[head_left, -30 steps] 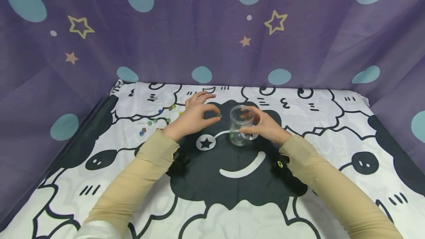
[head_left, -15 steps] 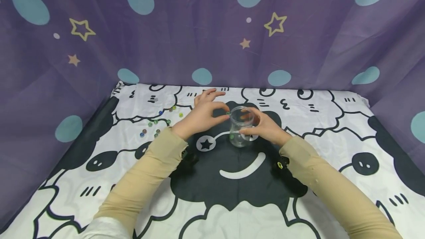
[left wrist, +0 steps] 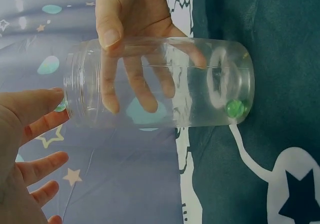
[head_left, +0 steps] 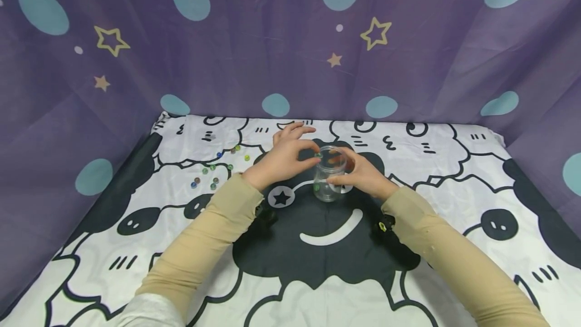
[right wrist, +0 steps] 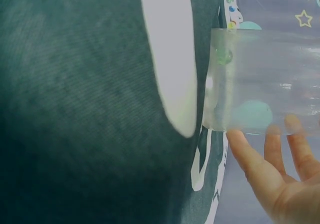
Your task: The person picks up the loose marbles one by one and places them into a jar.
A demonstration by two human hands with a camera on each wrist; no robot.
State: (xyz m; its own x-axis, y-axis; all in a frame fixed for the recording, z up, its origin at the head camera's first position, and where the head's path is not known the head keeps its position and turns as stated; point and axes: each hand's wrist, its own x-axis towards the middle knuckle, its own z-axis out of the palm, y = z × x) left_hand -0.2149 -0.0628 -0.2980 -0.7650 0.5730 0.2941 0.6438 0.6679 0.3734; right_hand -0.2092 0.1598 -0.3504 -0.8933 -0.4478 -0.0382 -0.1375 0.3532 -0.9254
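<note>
My right hand holds a clear jar from its right side, thumb in front and fingers behind. The jar is upright on the dark patch of the cloth, its mouth uncovered. One green marble lies at the bottom, visible through the wall in the left wrist view. At the left of the jar's rim is my left hand, pinching another green marble between thumb and index finger. Its other fingers are spread away from the jar.
Several loose marbles, in green, blue, brown and yellow, lie scattered on the white part of the cloth at the left. A purple patterned curtain hangs behind the table.
My left hand has moved right with the green marble, from a gap beside the jar up to its rim. The right hand and the jar have stayed in place.
</note>
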